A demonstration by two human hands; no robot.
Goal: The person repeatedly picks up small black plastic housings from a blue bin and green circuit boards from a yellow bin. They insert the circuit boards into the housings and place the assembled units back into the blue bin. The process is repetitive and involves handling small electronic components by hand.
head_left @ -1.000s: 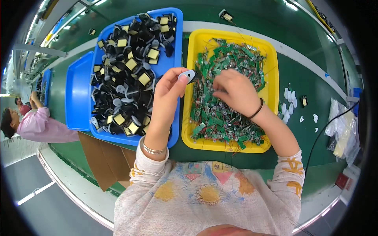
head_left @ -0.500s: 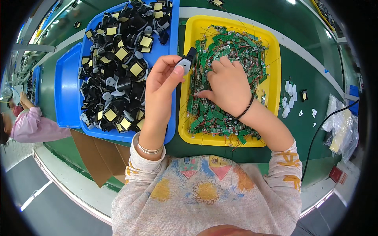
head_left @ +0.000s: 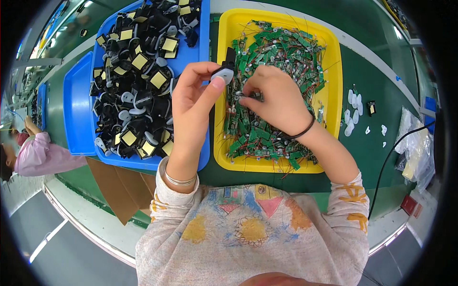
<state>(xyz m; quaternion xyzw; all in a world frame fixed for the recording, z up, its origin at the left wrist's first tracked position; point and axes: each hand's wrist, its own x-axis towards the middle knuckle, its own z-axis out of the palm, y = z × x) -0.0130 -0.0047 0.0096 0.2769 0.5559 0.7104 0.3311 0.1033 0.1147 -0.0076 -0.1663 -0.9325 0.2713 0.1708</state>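
Between the thumb and fingers of my left hand point(head_left: 193, 97) is a small black plastic housing with a grey-white oval face point(head_left: 224, 75). It is held upright over the left rim of the yellow tray point(head_left: 220, 125). My right hand point(head_left: 278, 100) is over that tray, thumb and fingertips pinched together at a small part among the green circuit boards point(head_left: 260, 136). What the pinch holds is mostly hidden by the fingers. The boards lie in a tangled heap with thin wires and small round parts.
To the left, a blue tray point(head_left: 202, 143) bears a heap of black housings point(head_left: 143, 100) with yellowish pads. Another blue tray point(head_left: 76, 109) adjoins it. At right lie white oval pieces point(head_left: 355, 114), one black housing point(head_left: 371, 107), a plastic bag point(head_left: 420, 152) and a black cable point(head_left: 387, 159). A co-worker's pink sleeve point(head_left: 47, 155) shows far left.
My right hand has shifted slightly, its thumb and fingers coming together in a pinch over the boards. The black housing in my left hand has tilted more upright.
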